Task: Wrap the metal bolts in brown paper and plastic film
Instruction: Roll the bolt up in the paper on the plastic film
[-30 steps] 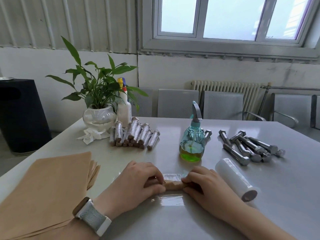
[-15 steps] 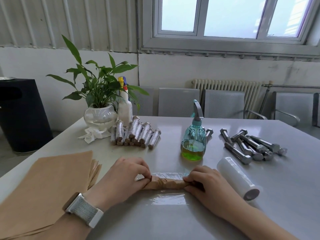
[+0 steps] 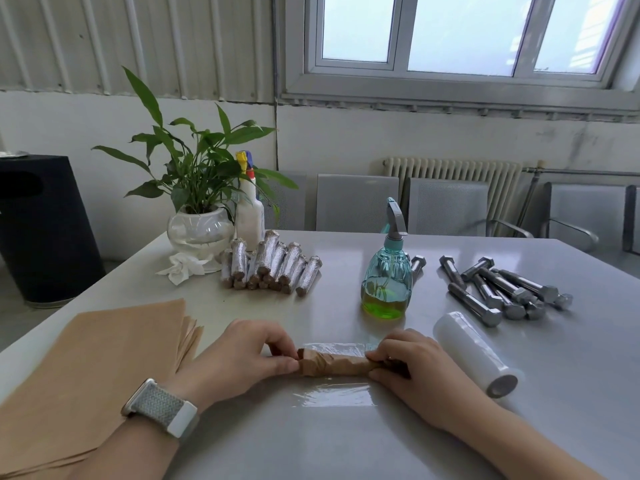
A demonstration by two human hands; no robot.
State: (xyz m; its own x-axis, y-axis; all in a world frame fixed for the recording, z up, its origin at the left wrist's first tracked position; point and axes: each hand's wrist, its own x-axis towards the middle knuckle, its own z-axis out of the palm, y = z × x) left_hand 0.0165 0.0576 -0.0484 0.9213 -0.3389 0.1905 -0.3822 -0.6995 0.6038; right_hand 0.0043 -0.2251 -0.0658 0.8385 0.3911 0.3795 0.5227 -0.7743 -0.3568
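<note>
One bolt, already rolled in brown paper, lies crosswise low in the middle of the frame on a sheet of film spread flat on the surface. The left hand pinches the twisted paper at the bolt's left end between thumb and curled fingers; the right hand grips the right end the same way, fingers curled over it. Film shows both behind the bolt and in front of it, so the plastic wrap looks barely begun.

By my judgement the bolt is heavy and stiff for its size, so it should roll true under light pressure, while the paper is crumpled and soft and the film thin, clingy and quick to crease. Holding at the two ends, as now, seems best, since it leaves the middle free to take up film.

Right of the hands lies the film roll, slanting toward the lower right. Beyond it, at middle right, sits a heap of bare bolts. A green spray bottle stands centre frame. Wrapped bolts are stacked to its left, with a plant and a white bottle behind them. Paper sheets fill the lower left.
</note>
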